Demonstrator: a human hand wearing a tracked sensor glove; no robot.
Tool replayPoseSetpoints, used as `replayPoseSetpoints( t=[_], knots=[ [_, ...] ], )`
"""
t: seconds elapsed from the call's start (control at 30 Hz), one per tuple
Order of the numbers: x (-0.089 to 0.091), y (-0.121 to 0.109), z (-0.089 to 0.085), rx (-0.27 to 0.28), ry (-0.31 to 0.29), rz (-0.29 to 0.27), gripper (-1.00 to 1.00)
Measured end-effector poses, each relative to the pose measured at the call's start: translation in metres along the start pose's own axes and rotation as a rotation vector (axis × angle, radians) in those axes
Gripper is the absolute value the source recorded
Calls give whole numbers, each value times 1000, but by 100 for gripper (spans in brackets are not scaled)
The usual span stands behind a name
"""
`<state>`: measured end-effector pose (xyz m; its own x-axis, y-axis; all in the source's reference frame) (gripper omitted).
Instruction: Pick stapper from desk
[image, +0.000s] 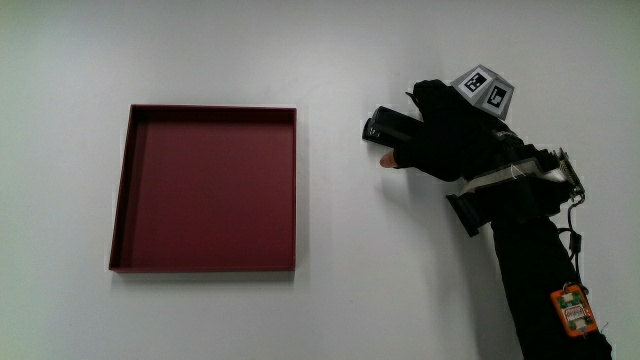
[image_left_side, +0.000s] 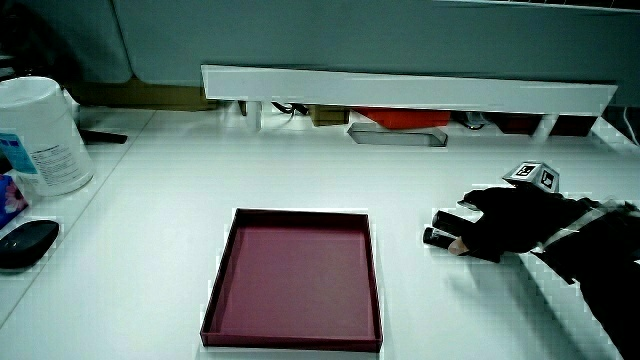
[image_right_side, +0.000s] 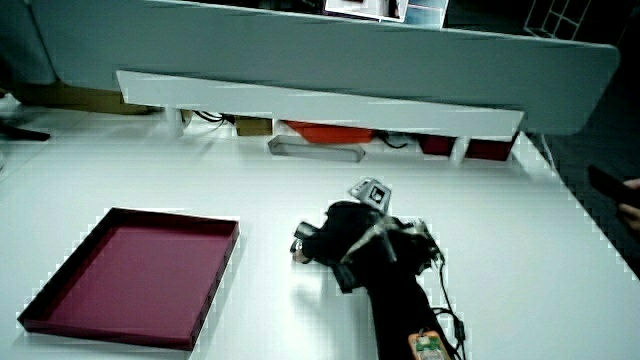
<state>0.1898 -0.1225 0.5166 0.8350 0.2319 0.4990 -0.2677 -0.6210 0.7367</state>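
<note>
A black stapler (image: 388, 127) lies on the white desk beside the dark red tray (image: 125, 190). The gloved hand (image: 440, 140) rests on it, fingers curled around its body, thumb tip bare against the desk. Only the stapler's end pokes out from under the fingers. Both side views show the hand (image_left_side: 500, 232) (image_right_side: 340, 240) low on the desk, closed over the stapler (image_left_side: 438, 235) (image_right_side: 306, 238). The patterned cube (image: 485, 88) sits on the hand's back.
The red tray (image_left_side: 225, 270) (image_right_side: 70, 265) holds nothing. A low white partition (image_left_side: 400, 90) (image_right_side: 300, 105) runs along the desk's edge farthest from the person. A white canister (image_left_side: 40, 135) and a black mouse (image_left_side: 25, 243) stand at the desk's edge.
</note>
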Motion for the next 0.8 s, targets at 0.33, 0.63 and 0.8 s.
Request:
replayPoseSetpoints(
  t=[0.33, 0.63, 0.8],
  knots=[
    [0, -2, 5, 115, -16, 28, 64],
    [-1, -2, 5, 187, -41, 53, 100],
    [-3, -5, 7, 200, -44, 63, 100]
  ],
)
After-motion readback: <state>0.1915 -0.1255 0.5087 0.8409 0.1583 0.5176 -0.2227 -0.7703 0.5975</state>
